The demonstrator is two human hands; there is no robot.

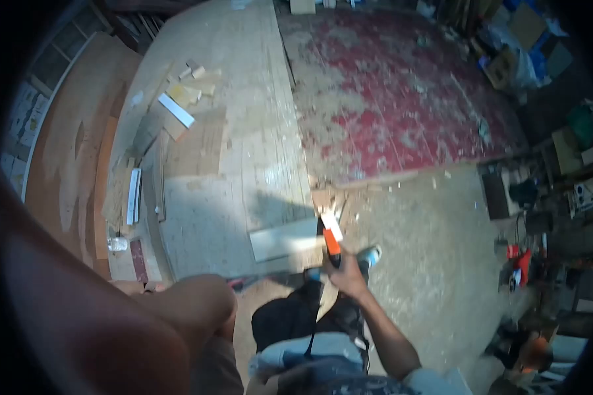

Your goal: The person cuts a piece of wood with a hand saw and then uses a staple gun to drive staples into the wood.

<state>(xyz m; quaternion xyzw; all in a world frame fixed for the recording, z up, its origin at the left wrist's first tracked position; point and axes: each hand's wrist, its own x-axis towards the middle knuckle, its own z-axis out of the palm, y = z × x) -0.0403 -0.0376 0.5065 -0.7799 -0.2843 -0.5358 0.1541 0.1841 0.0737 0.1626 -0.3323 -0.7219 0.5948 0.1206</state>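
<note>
My right hand [349, 276] is closed around the black part of an orange-and-black tool [331, 242], whose kind I cannot tell. Its orange end points away from me, and a bright white strip [333, 225] appears just past it. Beside the tool, a pale rectangular board [284, 239] lies at the near edge of the large plywood surface [244, 191], partly in shadow. My left arm [204, 299] is bent and fills the lower left, very close to the camera. The left hand itself is out of sight.
Wood offcuts [186, 94] and a white strip [176, 110] lie on the plywood. A worn red panel [408, 99] spans the back right. Reddish plywood [72, 151] leans at the left. Tools and clutter [520, 266] line the right side of the concrete floor [428, 243].
</note>
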